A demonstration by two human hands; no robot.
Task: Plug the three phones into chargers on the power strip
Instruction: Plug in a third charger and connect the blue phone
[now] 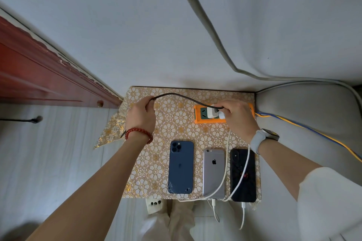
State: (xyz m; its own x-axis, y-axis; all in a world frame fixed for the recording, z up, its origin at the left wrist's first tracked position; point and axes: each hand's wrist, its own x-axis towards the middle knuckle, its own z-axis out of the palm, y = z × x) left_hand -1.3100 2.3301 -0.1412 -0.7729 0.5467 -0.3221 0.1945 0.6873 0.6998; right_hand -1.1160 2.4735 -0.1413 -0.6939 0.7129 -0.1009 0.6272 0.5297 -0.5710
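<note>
While its fingers are curling round one end of a dark braided cable (pixel 184 98), the left hand (pixel 141 115) is hovering above the far left part of the surface (pixel 148 172), a red bead bracelet (pixel 137 133) sitting on its wrist. That cable is arching across to the right hand (pixel 238 117), which is pinching its other end at a white charger (pixel 214 114) standing in the orange power strip (pixel 203 116); whether the cable's plug is fully seated in the charger cannot be told. A white-banded watch (pixel 262 139) is sitting on the right wrist. The power strip is lying near the far right corner of the surface, and blue and yellow wires (pixel 305 129) are running off from it to the right. Closer to the person, three phones are lying face down side by side: a blue phone (pixel 181 167) on the left, a silver phone (pixel 213 172) in the middle and a black phone (pixel 243 175) on the right. Two white cables (pixel 227 154) are trailing from the chargers down over the silver and black phones, looping beyond the near edge and joining the bottom ends of those two. Nothing is connecting to the blue phone. A gold floral cloth (pixel 176 123) is covering the surface.
</note>
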